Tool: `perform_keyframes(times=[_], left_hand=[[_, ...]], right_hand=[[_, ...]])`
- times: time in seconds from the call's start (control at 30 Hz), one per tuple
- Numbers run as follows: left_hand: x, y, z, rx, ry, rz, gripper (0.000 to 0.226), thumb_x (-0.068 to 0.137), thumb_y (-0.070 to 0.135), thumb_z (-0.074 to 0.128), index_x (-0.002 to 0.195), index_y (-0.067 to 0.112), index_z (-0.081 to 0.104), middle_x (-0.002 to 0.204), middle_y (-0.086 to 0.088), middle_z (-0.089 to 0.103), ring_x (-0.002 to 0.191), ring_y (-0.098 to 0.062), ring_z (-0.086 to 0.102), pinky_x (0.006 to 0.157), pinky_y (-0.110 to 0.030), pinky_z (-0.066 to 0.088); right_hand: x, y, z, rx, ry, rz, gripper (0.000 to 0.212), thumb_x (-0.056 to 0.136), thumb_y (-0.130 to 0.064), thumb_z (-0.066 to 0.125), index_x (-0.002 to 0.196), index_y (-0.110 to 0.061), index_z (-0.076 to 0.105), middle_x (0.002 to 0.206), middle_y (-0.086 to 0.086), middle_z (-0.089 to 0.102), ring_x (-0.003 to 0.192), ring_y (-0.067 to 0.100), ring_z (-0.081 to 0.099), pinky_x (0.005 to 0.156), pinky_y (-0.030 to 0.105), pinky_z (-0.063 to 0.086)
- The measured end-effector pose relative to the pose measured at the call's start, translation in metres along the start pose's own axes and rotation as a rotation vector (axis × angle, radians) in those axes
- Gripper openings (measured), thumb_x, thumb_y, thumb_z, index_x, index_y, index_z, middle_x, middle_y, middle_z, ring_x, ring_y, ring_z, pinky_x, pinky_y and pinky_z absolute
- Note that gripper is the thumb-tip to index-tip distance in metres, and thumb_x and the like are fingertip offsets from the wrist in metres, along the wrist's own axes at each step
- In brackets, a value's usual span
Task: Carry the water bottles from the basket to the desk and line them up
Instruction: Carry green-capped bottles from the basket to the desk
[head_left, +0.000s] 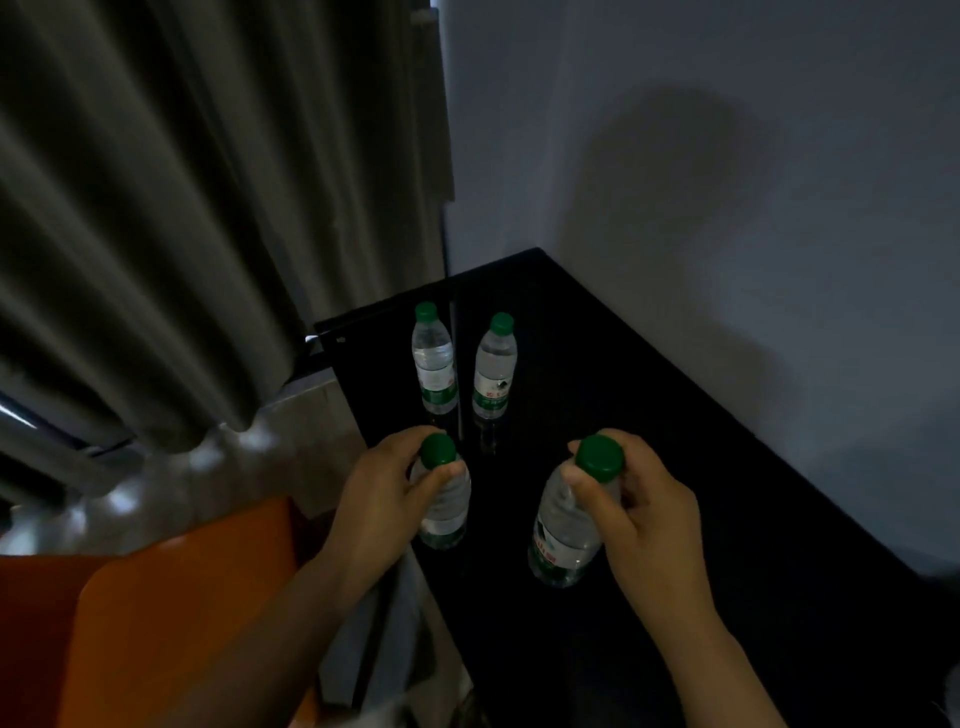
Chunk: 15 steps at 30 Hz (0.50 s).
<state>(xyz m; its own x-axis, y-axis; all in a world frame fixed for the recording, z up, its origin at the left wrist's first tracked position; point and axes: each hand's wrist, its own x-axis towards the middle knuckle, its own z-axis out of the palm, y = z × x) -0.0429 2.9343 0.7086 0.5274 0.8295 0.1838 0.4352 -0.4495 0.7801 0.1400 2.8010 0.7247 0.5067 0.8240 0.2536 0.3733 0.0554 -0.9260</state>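
Two clear water bottles with green caps stand upright side by side on the black desk (649, 415), one at the far left (434, 364) and one just right of it (494, 371). My left hand (379, 499) grips the neck of a third bottle (444, 506) near the desk's left edge. My right hand (639, 514) holds a fourth bottle (566, 535) by its neck, tilted, over the desk nearer to me. The basket is out of view.
A grey curtain (182, 208) hangs at the left, close to the desk's corner. An orange surface (171, 613) lies at the lower left. A pale wall (727, 182) borders the desk's right side and back.
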Motion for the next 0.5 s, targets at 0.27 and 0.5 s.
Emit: perform_keyframes(times=[0.27,0.5], left_hand=[[0.061,-0.039,0.028,0.026,-0.067,-0.007,0.008,0.089,0.020,0.064,0.087,0.013,0.061,0.077,0.000,0.059,0.073,-0.009,0.057,0.063,-0.018,0.041],[0.115,-0.064,0.040,0.013,0.006,-0.006,0.009,0.088,0.018,0.066,0.089,0.010,0.062,0.066,0.015,0.049,0.063,0.006,0.051,0.058,-0.003,0.035]], right_hand=[[0.013,0.024,0.007,-0.019,-0.015,0.102,0.016,0.085,-0.034,0.067,0.097,-0.043,0.062,0.098,-0.017,0.068,0.089,-0.003,0.065,0.070,0.007,0.049],[0.028,0.033,0.022,-0.035,0.003,0.167,0.013,0.085,-0.040,0.065,0.097,-0.042,0.062,0.097,-0.016,0.068,0.087,-0.002,0.066,0.068,0.008,0.050]])
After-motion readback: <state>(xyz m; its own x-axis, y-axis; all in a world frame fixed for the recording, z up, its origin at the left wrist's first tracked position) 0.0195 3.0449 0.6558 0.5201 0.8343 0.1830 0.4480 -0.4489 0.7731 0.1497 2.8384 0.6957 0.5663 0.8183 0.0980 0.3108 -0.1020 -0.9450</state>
